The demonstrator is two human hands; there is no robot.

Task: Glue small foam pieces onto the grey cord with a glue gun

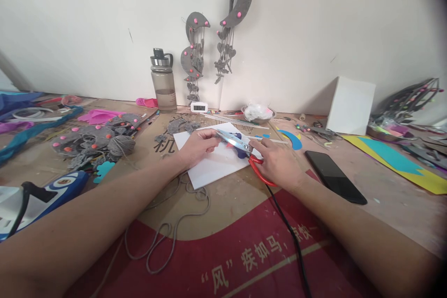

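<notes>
My right hand [279,163] is closed on a pair of scissors [260,171] with red handles, their metal blades pointing left toward my left hand. The fingers of my left hand [199,146] are pinched together by the blade tips; what they hold is too small to make out. Under both hands lies a white sheet [206,172], with dark blue shapes [240,152] partly hidden behind the scissors. Grey yarn [190,215] trails over the cardboard below the sheet.
A black phone [333,177] lies right of my right hand. A bottle [163,84] stands near the wall. Left are grey felt pieces [94,137] and a blue and white tool [63,195]. A black cable [291,233] runs toward me.
</notes>
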